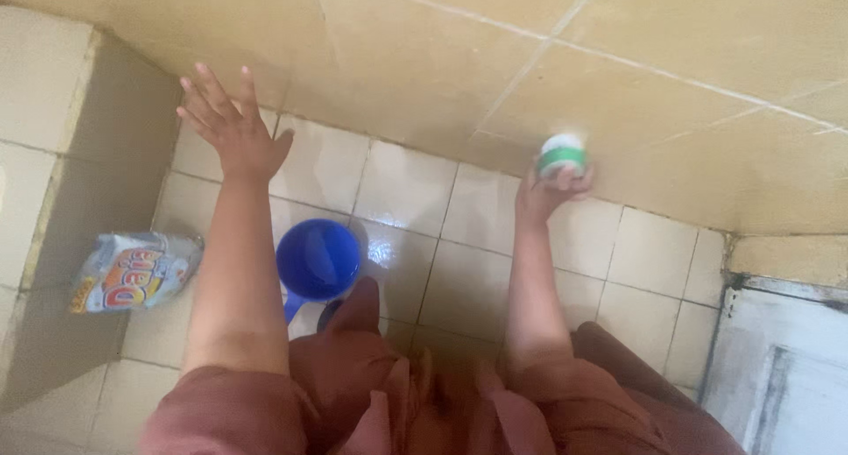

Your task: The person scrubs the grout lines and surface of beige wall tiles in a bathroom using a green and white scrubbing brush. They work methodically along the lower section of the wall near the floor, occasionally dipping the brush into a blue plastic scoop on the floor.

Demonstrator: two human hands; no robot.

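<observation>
Green-banded white container (pixel 562 157), small, round and blurred, is gripped in the right hand (pixel 549 190), held up near the tan tiled wall (pixel 618 31). Left hand (pixel 231 124) is raised with fingers spread, holding nothing. Below on the tiled floor (pixel 477 269) a blue scoop (pixel 318 261) stands between the arms, and a white, orange-and-red printed bag (pixel 132 271) lies at the ledge (pixel 53 93) by the floor's left edge.

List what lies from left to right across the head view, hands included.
Tiled ledge → detergent bag → left hand, open and empty → blue dipper → right hand gripping a green-and-white container → pale door.
</observation>
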